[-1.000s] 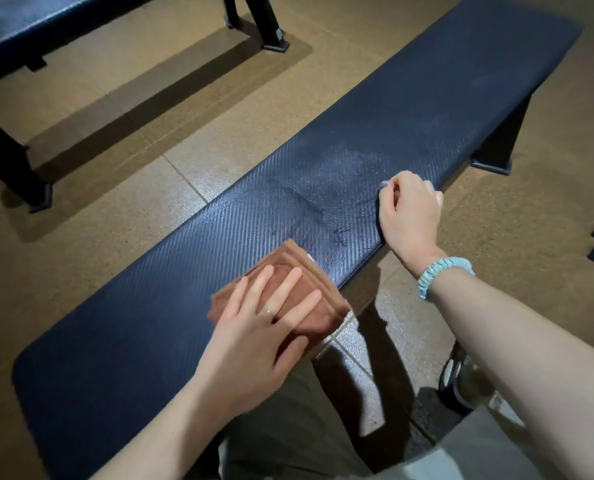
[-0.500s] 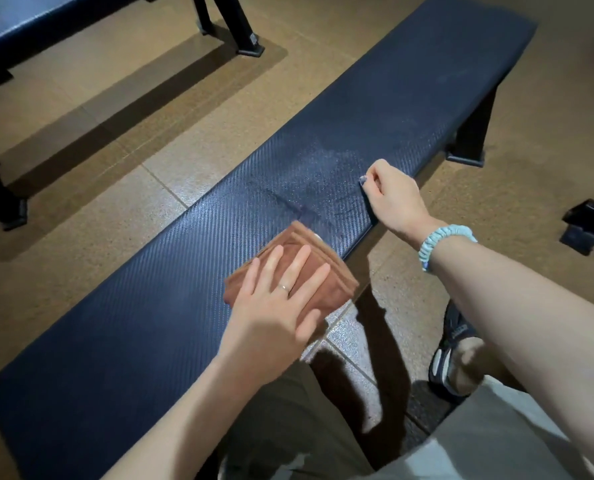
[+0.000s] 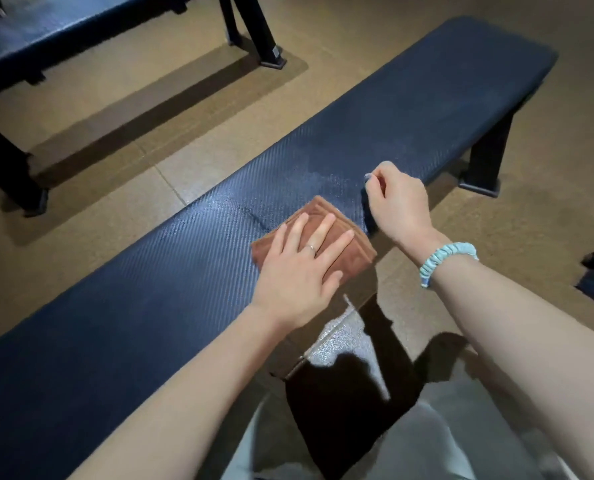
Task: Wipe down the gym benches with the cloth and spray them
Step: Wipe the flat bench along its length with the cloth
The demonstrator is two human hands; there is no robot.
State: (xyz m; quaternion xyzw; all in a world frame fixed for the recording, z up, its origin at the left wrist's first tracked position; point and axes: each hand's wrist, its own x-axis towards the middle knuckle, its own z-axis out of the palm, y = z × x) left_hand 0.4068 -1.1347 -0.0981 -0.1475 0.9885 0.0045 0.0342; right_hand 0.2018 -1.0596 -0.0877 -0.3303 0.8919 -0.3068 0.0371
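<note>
Gym floor, bench (image 3: 184, 289) | my left hand (image 3: 299, 271) flat on cloth (image 3: 344, 244), slid farther toward sprayed patch | right hand (image 3: 399, 202) grips near edge | wiping continues

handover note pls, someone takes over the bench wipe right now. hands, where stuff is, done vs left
Left hand: flat, fingers straight, pressing the folded brown cloth on the near bench, by its near edge.
Right hand: curled over the bench's near edge, just beyond the cloth; it seems to grip the edge.
Spray bottle: not in view.
Done: a wet-looking sheen lies on the seat just ahead of the cloth.
Left: wipe on through that patch to the far end. Second bench behind; its state is unclear.
</note>
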